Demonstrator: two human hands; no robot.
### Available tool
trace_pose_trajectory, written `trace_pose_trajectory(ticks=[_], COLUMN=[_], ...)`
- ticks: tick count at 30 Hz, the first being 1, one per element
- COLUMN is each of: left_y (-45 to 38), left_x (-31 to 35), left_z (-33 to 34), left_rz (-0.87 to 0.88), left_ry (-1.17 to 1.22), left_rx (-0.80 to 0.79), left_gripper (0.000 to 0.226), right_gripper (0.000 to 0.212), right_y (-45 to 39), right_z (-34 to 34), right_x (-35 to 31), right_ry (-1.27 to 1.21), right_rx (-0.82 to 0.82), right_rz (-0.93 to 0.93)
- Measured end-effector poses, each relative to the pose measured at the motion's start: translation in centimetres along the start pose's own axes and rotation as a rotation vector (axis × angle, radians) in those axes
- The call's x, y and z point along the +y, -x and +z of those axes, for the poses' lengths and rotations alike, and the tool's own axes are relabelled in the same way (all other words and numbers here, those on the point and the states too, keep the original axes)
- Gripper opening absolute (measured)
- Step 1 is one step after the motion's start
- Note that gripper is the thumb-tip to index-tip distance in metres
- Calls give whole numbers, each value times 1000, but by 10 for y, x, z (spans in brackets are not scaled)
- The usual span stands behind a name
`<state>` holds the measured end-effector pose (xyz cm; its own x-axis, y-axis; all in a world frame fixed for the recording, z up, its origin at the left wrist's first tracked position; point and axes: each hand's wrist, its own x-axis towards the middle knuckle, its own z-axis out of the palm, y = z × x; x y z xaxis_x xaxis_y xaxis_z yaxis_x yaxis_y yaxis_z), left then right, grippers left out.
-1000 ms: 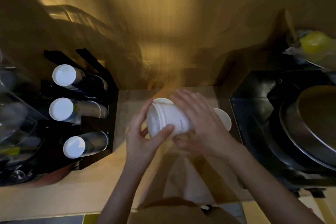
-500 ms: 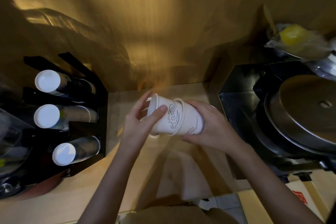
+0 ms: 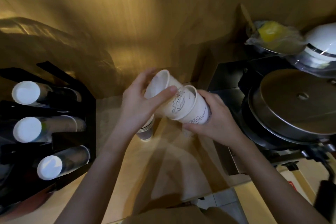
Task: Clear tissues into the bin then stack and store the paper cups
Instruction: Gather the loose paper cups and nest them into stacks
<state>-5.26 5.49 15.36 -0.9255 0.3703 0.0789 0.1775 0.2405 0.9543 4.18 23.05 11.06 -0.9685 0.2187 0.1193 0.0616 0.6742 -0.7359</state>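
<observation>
Two white paper cups with blue line drawings are nested and tilted on their side above the counter. My left hand [image 3: 140, 103] grips the inner cup [image 3: 163, 94] near its open rim, which faces up and left. My right hand [image 3: 216, 120] wraps the base of the outer cup [image 3: 195, 112]. Below my left hand a short stack of paper cups [image 3: 146, 132] stands on the wooden counter [image 3: 174, 160], partly hidden by the hand. No tissues or bin are in view.
A black cup dispenser rack [image 3: 72, 96] with three tubes of cups stands at the left. A black appliance with a round metal lid [image 3: 298, 103] fills the right. Behind it lie a plastic-wrapped yellow item [image 3: 271, 32] and a white bowl [image 3: 321, 42].
The nested cups have risen and moved slightly right, with the open rim tipped further upward. A stack of cups under my left hand has come into view.
</observation>
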Motion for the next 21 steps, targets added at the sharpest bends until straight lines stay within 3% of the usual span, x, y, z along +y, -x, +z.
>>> trace_pose_trajectory(ticks=[5,12,21], left_y=[-7,-31,-37], left_x=[33,28,-19], left_z=[28,70,100], left_rz=[270,381,390], left_ry=[-251,-480,-588], left_rx=[-148,-310,-406], left_gripper=[76,77,75], right_gripper=[84,86,81], right_y=[-9,-18,-8], right_z=[-13,-13,16], right_x=[-3,19,51], right_ry=[-147,-493,-564], right_rx=[73,88,143], right_rz=[52,159,247])
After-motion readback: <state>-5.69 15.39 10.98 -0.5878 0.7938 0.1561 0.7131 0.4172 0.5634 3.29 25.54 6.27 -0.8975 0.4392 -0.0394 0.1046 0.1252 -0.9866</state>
